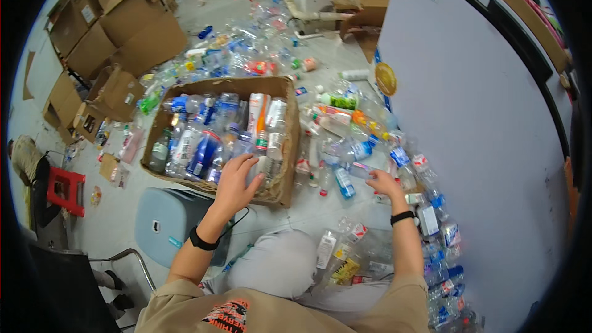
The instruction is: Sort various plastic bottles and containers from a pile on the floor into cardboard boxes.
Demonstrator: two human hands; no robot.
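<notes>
A cardboard box (290,148) packed with plastic bottles stands on the floor before me. My left hand (239,180) is over its near edge, palm down with fingers apart, above or against a clear bottle (273,166); whether it touches is unclear. To the right, my right hand (383,182) reaches down among loose bottles, its fingertips at the end of a slim clear bottle with a purplish tint (362,169); I cannot tell if they grip it. A bottle with a blue label (344,183) lies left of that hand. Inside the box lies a dark blue bottle (204,153).
Many bottles (259,51) lie heaped behind the box and along the large white panel (462,101) at right. A blue-grey bin (159,222) stands near my left forearm. Flattened cartons (138,23), a red stool (67,192) and a seated person (34,171) are at left.
</notes>
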